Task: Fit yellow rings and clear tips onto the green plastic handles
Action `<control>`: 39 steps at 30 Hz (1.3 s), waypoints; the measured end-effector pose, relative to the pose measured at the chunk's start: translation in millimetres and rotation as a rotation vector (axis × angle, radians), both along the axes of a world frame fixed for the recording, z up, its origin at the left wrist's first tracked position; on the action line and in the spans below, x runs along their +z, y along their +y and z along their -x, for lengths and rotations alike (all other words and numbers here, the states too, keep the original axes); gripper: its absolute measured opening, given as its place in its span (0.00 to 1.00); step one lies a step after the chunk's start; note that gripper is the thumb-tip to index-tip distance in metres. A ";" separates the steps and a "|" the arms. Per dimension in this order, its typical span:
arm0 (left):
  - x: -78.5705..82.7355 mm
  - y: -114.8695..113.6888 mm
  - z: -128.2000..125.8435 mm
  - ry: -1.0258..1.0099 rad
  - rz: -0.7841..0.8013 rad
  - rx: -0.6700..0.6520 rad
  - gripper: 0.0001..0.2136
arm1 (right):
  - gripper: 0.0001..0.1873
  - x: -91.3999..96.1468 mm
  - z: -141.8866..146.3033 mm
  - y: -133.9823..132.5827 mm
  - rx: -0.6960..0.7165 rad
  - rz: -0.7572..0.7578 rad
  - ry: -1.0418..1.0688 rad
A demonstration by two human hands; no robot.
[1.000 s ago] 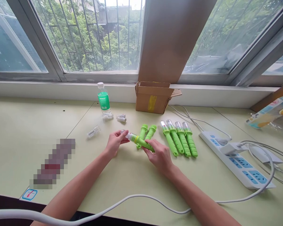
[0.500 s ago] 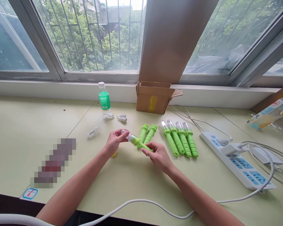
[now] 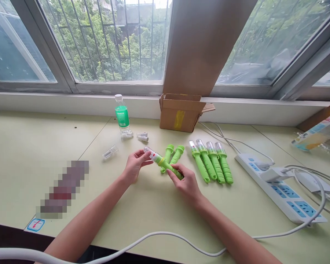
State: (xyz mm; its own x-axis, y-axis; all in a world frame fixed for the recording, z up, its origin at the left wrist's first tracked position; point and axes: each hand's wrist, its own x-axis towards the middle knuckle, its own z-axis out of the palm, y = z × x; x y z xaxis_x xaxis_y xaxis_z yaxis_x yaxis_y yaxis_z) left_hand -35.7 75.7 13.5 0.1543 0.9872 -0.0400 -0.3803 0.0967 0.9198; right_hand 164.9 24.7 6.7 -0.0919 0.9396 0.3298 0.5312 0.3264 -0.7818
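Observation:
Both hands hold one green stick-shaped device (image 3: 165, 164) with a clear cap at its upper left end. My left hand (image 3: 134, 165) pinches the clear cap end. My right hand (image 3: 184, 180) grips the green handle at the lower right. Just behind the held device lie two green handles without caps (image 3: 173, 154). To the right, several finished green devices with clear caps (image 3: 211, 160) lie side by side in a row. A loose clear cap (image 3: 110, 152) lies on the table to the left of my left hand.
A green-labelled water bottle (image 3: 122, 116) and small white parts (image 3: 143, 136) stand behind. An open cardboard box (image 3: 180, 112) sits by the window sill. A white power strip (image 3: 280, 192) with cables lies right; a white cable (image 3: 159, 236) crosses the front edge.
The held device has tilted slightly, its capped end a little higher. Both hands stay on it with small finger shifts. The view has shifted slightly.

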 end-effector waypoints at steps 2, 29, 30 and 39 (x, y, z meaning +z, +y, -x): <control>-0.9 -0.4 0.0 0.005 0.001 -0.007 0.16 | 0.10 -3.8 -1.6 0.8 -0.066 -0.093 -0.089; 15.5 2.6 18.3 0.445 -0.268 -0.169 0.25 | 0.10 -2.4 -11.5 4.9 -0.077 -0.508 -0.507; 18.2 1.2 21.2 0.603 -0.339 -0.227 0.26 | 0.09 -2.2 -12.7 6.2 -0.049 -0.558 -0.556; 24.0 -17.5 9.5 1.642 -0.767 -0.285 0.19 | 0.09 -1.4 -8.1 4.8 0.038 -0.709 -0.763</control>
State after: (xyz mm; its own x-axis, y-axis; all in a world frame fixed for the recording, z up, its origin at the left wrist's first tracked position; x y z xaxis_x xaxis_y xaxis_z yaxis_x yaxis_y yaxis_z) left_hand -45.1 58.2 37.5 0.5764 0.8124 0.0884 0.7948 -0.5825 0.1702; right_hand 173.0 29.6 5.2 -0.5333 0.5451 0.6469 0.7836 0.6065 0.1349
